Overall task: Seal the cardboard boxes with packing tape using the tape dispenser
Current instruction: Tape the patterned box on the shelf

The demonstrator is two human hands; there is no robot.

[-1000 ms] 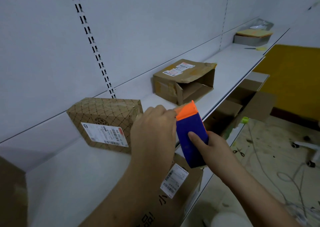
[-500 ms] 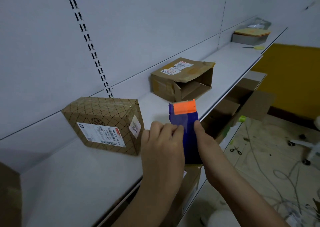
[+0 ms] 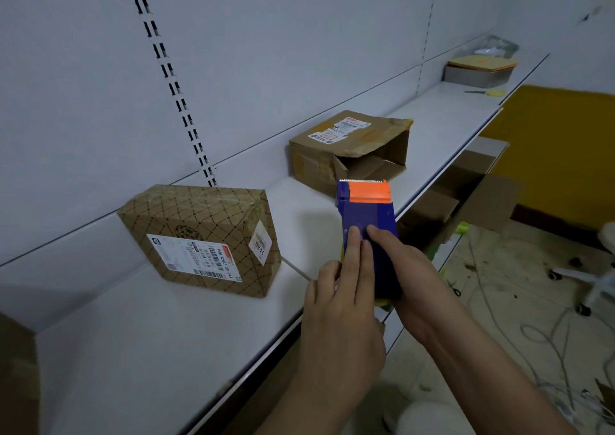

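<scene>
I hold a blue tape dispenser (image 3: 369, 221) with an orange toothed cutter end upright above the front edge of the white shelf (image 3: 139, 335). My right hand (image 3: 412, 281) grips its lower body from the right. My left hand (image 3: 339, 305) lies against its left face with straight fingers. A patterned closed cardboard box (image 3: 203, 238) with shipping labels sits on the shelf to the left. Behind the dispenser lies a plain cardboard box (image 3: 346, 148) on its side, its open end facing right.
An open cardboard box (image 3: 466, 198) stands on the lower shelf under the shelf edge. A grey tray with yellow envelopes (image 3: 479, 70) and yellow-handled scissors (image 3: 489, 92) sit at the shelf's far end. Cables and a chair base lie on the floor at right. A brown box corner (image 3: 16, 378) shows at far left.
The dispenser has turned upright and squarer to me. My left hand slid down from its orange end to lie flat on its blue side. The view shifted slightly left.
</scene>
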